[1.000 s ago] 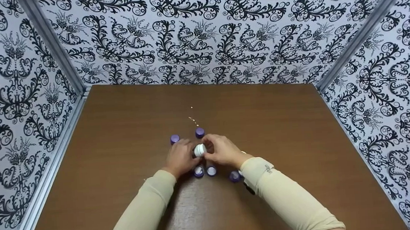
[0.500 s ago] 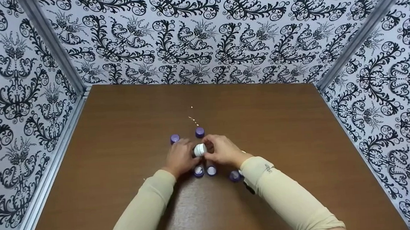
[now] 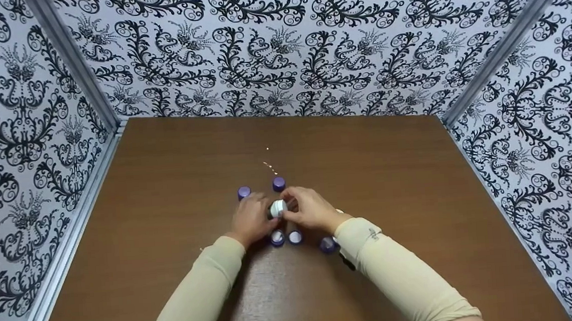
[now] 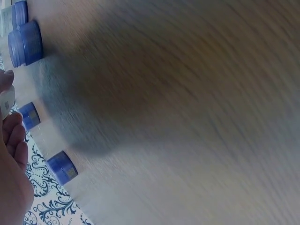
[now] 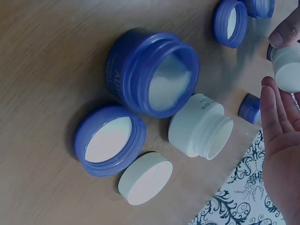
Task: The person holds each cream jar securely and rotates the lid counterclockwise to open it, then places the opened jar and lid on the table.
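Note:
A small white cosmetic jar [image 3: 278, 209] lies tilted between both hands. My left hand [image 3: 253, 218] holds it from the left, fingers on the far side. My right hand [image 3: 312, 209] pinches its right-hand end, thumb across the near side. In the right wrist view the white jar [image 5: 288, 68] shows at the right edge, a thumb above it and the right hand's fingers just below. The left wrist view catches only part of the left hand [image 4: 14, 154]. Close by, an open blue jar [image 5: 174, 86] holds white cream, beside an open white jar [image 5: 192, 126].
A blue lid [image 5: 110, 140] and a white lid [image 5: 145, 178] lie inner side up. Another blue lid [image 3: 295, 237] and a blue jar [image 3: 277, 238] sit just nearer than the hands. Two blue pieces, left [image 3: 244, 192] and right [image 3: 278, 183], stand beyond. Patterned walls enclose the table [image 3: 175, 163].
The right thumb and fingers have shifted slightly on the white jar's end. The left hand holds its place, and the surrounding blue pieces stay where they were.

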Motion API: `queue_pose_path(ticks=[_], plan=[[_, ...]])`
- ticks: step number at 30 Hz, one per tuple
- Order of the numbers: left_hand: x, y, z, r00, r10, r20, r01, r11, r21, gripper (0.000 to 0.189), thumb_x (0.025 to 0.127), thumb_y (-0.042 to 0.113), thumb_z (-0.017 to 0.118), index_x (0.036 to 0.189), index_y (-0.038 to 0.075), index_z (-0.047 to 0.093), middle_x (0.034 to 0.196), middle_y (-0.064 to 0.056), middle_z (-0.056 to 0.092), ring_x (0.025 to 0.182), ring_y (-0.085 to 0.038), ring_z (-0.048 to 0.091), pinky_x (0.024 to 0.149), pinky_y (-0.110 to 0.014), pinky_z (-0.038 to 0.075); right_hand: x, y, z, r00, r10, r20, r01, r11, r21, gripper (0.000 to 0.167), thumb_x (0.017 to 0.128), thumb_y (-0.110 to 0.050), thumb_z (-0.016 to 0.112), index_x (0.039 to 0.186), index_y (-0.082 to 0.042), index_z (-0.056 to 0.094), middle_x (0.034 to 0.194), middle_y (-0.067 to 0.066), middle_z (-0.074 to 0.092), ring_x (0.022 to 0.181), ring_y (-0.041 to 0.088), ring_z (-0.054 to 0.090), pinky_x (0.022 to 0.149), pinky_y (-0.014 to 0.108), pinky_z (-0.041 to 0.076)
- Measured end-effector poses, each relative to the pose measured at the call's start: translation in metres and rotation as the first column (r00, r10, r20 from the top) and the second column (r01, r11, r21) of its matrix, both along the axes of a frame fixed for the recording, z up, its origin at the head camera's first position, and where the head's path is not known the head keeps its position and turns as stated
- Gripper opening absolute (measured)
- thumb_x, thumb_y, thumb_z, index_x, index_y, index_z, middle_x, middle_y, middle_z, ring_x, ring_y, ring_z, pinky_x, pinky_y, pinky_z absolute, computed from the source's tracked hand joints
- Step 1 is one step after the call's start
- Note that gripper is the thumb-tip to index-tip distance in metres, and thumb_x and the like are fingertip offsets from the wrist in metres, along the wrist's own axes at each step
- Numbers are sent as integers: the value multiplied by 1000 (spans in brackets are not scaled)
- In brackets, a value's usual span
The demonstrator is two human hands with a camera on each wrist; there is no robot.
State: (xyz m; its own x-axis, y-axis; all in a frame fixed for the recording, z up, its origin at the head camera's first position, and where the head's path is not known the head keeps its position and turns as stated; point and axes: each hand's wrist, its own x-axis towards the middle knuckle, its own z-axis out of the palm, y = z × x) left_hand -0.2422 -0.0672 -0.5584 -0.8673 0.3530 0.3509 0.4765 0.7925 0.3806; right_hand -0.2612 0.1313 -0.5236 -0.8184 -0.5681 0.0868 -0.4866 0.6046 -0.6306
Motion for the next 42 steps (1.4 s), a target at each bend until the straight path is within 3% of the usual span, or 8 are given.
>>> queue_pose_path(ticks=[11, 17, 21, 34, 42], plan=[[0, -1, 0, 1000, 6, 8, -6, 1000, -15, 39, 73, 33, 84, 100, 7, 73, 100, -9, 67, 95, -30, 64, 81, -47, 52, -1, -2, 0, 1000, -17, -25, 18, 1000, 6, 34, 81, -15, 78, 111, -7, 63, 106, 4, 66, 93, 16, 66, 82, 31, 53], [-1, -2, -2, 998, -17, -60, 17, 1000, 4, 33, 71, 31, 84, 89, 6, 72, 91, -8, 66, 87, -30, 64, 77, -46, 51, -2, 1, -1, 992, -8, -124, 15, 998, 55, 38, 78, -17, 80, 112, -7, 65, 107, 3, 65, 95, 17, 63, 85, 33, 50], [-3, -3, -4, 996, -18, -92, 20, 1000, 11, 30, 70, 30, 83, 82, 7, 69, 87, -8, 65, 83, -30, 63, 76, -45, 51, -3, 3, -2, 989, -10, -147, 18, 998, 56, 38, 77, -17, 80, 111, -8, 65, 106, 2, 65, 94, 18, 62, 85, 34, 50], [-3, -5, -3, 999, -2, -35, 2, 1000, 13, 30, 72, 32, 83, 82, 8, 69, 88, -7, 65, 85, -30, 63, 81, -45, 50, -7, 8, -2, 992, -41, -120, 49, 997, 64, 40, 76, -15, 79, 113, -7, 66, 108, 5, 65, 98, 30, 64, 86, 37, 49], [-1, -5, -3, 999, 12, -30, -12, 1000, 4, 33, 72, 33, 83, 81, 5, 70, 88, -9, 65, 84, -32, 63, 78, -47, 51, -9, 9, -4, 986, -82, -143, 97, 990, 105, 40, 74, -18, 80, 111, -10, 67, 105, 1, 65, 94, 19, 62, 85, 35, 50]])
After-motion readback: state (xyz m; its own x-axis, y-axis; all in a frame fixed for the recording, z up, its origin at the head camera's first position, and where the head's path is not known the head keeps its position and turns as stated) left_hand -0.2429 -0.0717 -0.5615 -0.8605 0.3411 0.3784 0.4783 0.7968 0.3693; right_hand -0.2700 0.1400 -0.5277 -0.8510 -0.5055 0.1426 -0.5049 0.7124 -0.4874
